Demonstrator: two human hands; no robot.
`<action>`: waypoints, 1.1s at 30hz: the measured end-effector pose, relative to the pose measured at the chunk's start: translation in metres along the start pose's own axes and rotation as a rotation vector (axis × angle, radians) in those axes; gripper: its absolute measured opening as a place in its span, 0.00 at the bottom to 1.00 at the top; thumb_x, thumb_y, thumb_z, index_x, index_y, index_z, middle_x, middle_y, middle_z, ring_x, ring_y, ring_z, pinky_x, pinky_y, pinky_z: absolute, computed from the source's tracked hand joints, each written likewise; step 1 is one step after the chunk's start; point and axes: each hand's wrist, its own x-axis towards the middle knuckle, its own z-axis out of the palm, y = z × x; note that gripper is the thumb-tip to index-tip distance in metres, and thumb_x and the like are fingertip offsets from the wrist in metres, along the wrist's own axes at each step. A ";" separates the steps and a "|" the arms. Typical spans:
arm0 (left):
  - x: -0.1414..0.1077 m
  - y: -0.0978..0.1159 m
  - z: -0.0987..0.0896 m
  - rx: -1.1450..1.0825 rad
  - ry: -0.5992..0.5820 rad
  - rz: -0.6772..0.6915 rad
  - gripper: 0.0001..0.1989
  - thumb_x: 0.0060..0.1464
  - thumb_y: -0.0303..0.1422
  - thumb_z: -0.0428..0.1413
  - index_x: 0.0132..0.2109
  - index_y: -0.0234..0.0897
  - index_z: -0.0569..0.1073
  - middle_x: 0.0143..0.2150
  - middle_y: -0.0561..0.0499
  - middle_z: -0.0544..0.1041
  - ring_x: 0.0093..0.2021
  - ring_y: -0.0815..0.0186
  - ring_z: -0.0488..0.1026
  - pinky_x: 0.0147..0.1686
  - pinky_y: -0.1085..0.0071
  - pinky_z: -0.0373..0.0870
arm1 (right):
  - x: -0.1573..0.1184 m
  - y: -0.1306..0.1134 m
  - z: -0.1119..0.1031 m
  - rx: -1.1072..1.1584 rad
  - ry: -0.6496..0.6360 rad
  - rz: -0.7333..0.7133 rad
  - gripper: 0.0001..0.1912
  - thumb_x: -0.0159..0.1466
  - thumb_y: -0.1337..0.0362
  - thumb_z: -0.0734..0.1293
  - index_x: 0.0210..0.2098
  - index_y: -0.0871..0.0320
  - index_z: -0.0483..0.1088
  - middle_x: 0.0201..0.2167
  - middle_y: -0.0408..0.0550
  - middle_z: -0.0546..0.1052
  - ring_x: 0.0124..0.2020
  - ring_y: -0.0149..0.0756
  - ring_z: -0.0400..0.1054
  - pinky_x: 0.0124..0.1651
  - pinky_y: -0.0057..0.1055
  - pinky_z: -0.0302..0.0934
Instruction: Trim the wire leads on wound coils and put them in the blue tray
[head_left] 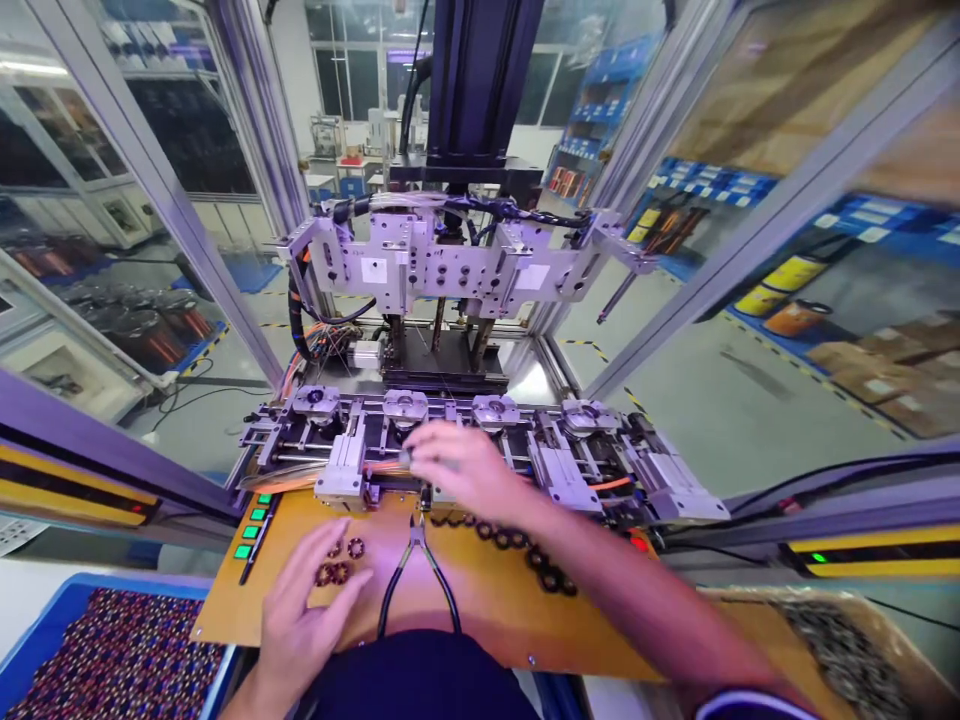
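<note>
Left hand [306, 610]: fingers spread; rings [356, 547] lie on the board [495, 605] just rightward, between thumb and fingers, contact uncertain. Right hand [469, 465], farther from them, by a fixture [405, 404]; blurred, cannot tell whether pinching anything

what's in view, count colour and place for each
board: one, orange-yellow, front centre
pliers: one, dark handles, on the board
loose rings: four visible, reddish-brown, board's left part
dark rings: several, black, board's right part
green buttons: four, green, board's left edge
stick: one, black, beside green buttons
machine: one, silver and black, beyond board
tray: one, blue, lower left; holds small parts
carton: one, brown, lower right, holding grey pieces
shelves: several, blue, background right
yellow bars: two, yellow-black, both sides
left hand: one, bare, beside loose rings
right hand: one, bare, blurred, over machine's front
</note>
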 end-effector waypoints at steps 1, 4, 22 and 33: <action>-0.010 -0.011 0.002 0.041 0.033 -0.028 0.23 0.55 0.30 0.63 0.57 0.37 0.71 0.49 0.43 0.80 0.47 0.59 0.79 0.50 0.65 0.76 | 0.016 0.013 -0.009 -0.074 -0.004 -0.005 0.05 0.64 0.71 0.68 0.32 0.61 0.77 0.41 0.53 0.78 0.44 0.39 0.72 0.52 0.40 0.67; -0.045 -0.045 0.009 0.135 0.085 -0.164 0.21 0.57 0.35 0.61 0.56 0.36 0.71 0.48 0.41 0.79 0.46 0.56 0.78 0.50 0.59 0.75 | 0.056 0.050 -0.024 -0.256 -0.067 -0.010 0.05 0.63 0.75 0.68 0.31 0.64 0.74 0.40 0.52 0.78 0.45 0.39 0.72 0.53 0.43 0.66; -0.095 -0.082 0.026 0.094 0.080 -0.624 0.26 0.57 0.49 0.55 0.56 0.36 0.70 0.52 0.38 0.78 0.51 0.48 0.76 0.55 0.47 0.70 | 0.091 0.078 -0.008 -0.725 -0.364 0.025 0.10 0.69 0.60 0.67 0.41 0.63 0.72 0.43 0.49 0.76 0.45 0.38 0.71 0.50 0.41 0.68; -0.095 -0.083 0.027 0.101 0.084 -0.621 0.26 0.56 0.50 0.55 0.54 0.36 0.71 0.51 0.38 0.79 0.50 0.48 0.77 0.54 0.47 0.72 | 0.090 0.065 -0.015 -0.818 -0.430 -0.020 0.08 0.68 0.64 0.67 0.42 0.63 0.73 0.44 0.49 0.76 0.46 0.38 0.71 0.51 0.41 0.68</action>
